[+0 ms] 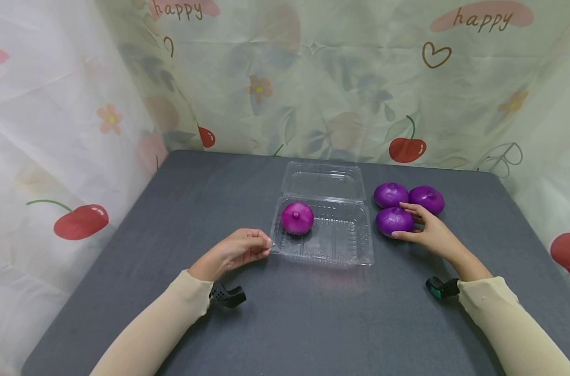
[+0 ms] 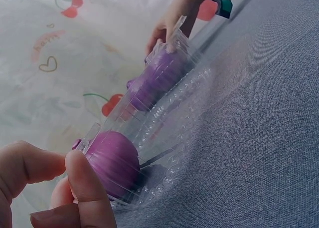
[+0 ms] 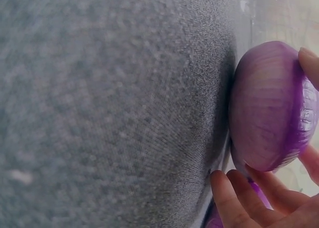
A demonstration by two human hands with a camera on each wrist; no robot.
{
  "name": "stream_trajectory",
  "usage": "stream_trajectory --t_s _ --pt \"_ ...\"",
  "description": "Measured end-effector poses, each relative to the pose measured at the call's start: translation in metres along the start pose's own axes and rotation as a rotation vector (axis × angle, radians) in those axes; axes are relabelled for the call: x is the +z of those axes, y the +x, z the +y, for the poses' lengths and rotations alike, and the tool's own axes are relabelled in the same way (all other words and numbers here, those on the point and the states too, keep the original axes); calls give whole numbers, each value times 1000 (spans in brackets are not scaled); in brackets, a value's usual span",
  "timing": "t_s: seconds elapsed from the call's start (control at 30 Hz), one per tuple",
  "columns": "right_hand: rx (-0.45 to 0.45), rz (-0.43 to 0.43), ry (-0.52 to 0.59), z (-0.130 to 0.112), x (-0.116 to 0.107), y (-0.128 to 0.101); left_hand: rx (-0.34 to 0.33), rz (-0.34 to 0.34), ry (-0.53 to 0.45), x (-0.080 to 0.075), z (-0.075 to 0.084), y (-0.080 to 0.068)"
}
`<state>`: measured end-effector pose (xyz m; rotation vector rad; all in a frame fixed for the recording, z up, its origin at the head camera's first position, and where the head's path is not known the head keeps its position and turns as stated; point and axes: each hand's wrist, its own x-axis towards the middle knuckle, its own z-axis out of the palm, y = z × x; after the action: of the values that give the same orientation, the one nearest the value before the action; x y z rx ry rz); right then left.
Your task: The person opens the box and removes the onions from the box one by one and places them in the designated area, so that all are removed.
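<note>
Head view: four onions (image 1: 297,218) — right hand (image 1: 428,232) fingers grip one; left hand (image 1: 240,249) pinches box (image 1: 341,245).

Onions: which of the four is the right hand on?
The front onion of the three outside the clamshell box, nearest that box. The right hand grips it; the two behind it are untouched, and the fourth sits boxed.

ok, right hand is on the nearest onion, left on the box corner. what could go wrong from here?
1. The clear clamshell box is light and the left hand only pinches its near-left corner, so it may skid or tip when an onion lands.
2. The right hand grips the front onion, which touches the two behind; lifting could roll them.
3. The onion in the box may roll.
</note>
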<state>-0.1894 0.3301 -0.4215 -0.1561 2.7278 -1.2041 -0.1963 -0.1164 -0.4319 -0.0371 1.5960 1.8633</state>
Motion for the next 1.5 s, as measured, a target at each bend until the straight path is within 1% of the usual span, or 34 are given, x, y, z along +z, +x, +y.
stream_trajectory --t_s 0.33,0.57,0.8,0.97,1.13,1.3,1.4,1.5 --pt "-4 -1 4 -3 -1 0 -6 20 15 1 0 1" --pt "-26 -2 18 -1 -2 -1 -5 28 33 1 1 1" --pt "-22 -4 28 -2 -3 0 0 27 36 0 0 1" --pt "-18 -6 19 -7 -10 -1 2 18 26 0 0 0" --pt "-34 27 19 -18 -23 -1 8 7 18 0 -1 0" --pt "-40 74 37 -42 -36 -3 4 15 20 0 0 -1" --pt "-60 109 38 -58 -37 -3 5 16 22 1 0 0" --pt "-119 129 40 -74 -32 -1 0 23 21 1 1 0"
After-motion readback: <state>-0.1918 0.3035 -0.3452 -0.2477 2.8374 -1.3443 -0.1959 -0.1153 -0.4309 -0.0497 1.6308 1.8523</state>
